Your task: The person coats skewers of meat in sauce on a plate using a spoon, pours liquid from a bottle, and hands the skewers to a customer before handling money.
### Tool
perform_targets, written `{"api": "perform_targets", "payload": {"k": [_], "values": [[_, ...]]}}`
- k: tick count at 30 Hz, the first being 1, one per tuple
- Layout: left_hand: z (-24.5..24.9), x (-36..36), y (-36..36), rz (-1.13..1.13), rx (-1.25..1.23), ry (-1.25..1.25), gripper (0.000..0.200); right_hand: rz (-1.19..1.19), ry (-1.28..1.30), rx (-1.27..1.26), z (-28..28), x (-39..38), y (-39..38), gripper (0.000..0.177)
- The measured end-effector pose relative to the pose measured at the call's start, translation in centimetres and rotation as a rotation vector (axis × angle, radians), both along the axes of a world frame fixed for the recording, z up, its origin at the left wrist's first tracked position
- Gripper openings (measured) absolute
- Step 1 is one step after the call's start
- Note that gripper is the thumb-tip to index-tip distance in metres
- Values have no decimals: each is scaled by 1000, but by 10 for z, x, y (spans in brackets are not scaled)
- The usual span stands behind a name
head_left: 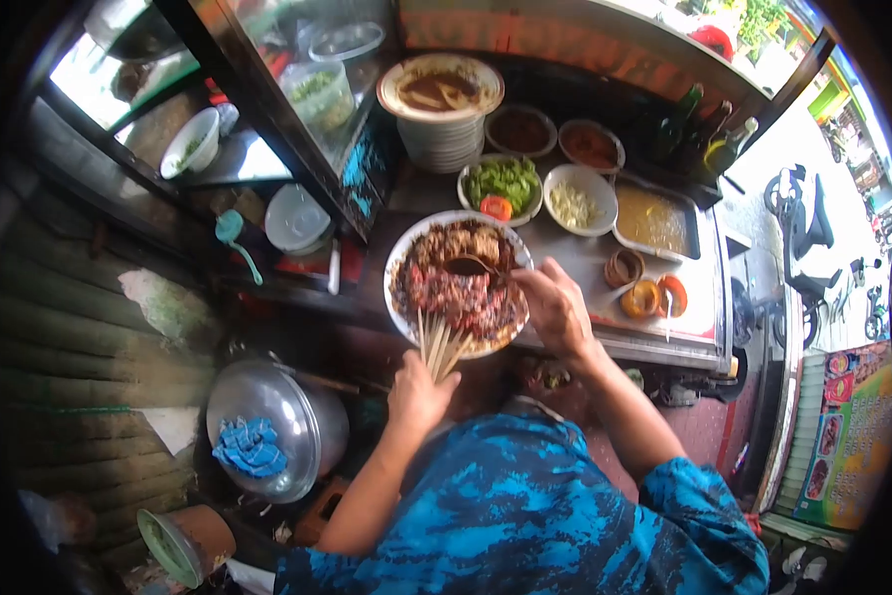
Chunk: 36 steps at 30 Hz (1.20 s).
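My left hand (pixel 421 395) is closed around the bare ends of several wooden skewers (pixel 439 342). Red meat pieces (pixel 456 300) on those skewers lie in a white bowl (pixel 402 319) of dark sauce. Pinched in my right hand (pixel 555 307) is a spoon (pixel 466 266), its bowl dipping into the sauce at the far side of the meat. Paler brown chunks (pixel 471 241) sit in the sauce near the bowl's far rim. How deep the spoon goes is hidden by the sauce.
Beyond the bowl stand a stack of plates (pixel 441 144), a bowl of green slices (pixel 503 181), a bowl of pale chopped pieces (pixel 573 203) and a tray of yellowish liquid (pixel 654 220). Bottles (pixel 729 149) line the far right. A large lidded metal pot (pixel 277 421) sits lower left.
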State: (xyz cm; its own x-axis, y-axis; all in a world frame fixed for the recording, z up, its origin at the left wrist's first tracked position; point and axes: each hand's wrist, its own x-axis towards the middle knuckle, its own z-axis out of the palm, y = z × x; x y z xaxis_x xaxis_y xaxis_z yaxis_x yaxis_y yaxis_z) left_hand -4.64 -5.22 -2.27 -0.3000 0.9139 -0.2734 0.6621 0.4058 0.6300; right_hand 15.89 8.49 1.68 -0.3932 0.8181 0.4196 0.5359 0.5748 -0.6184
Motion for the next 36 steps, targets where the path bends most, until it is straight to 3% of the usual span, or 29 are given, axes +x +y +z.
{"api": "perform_targets", "payload": {"k": [6,10,11,12,14,16,20,26,28,31,36], "values": [[20,29,7,-51,-165,275,44,-119,60,-83,-6,27,-3,18],[15,22,-2,-12,-2,26,35,-170,95,-86,-3,47,-2,10],[20,20,-5,-19,88,-89,35,-173,77,-69,-4,51,1,9],[1,11,-11,-125,318,-27,27,-178,58,-58,-7,55,3,9],[5,1,-12,79,6,-626,15,-175,-62,-76,-21,60,8,9],[55,1,-6,276,-186,-1199,11,-161,-98,-120,-32,56,12,12],[73,-17,-4,347,-231,-1352,15,-39,-226,-132,-43,29,21,23],[75,-34,0,336,-236,-1510,22,229,-172,-203,-35,14,18,21],[66,-36,3,325,-264,-1659,23,256,-145,-461,-34,17,20,18],[50,-33,7,320,-271,-1771,23,205,-187,-744,-21,35,31,21],[18,-19,11,320,-332,-2028,23,41,-60,-775,3,48,19,20]]}}
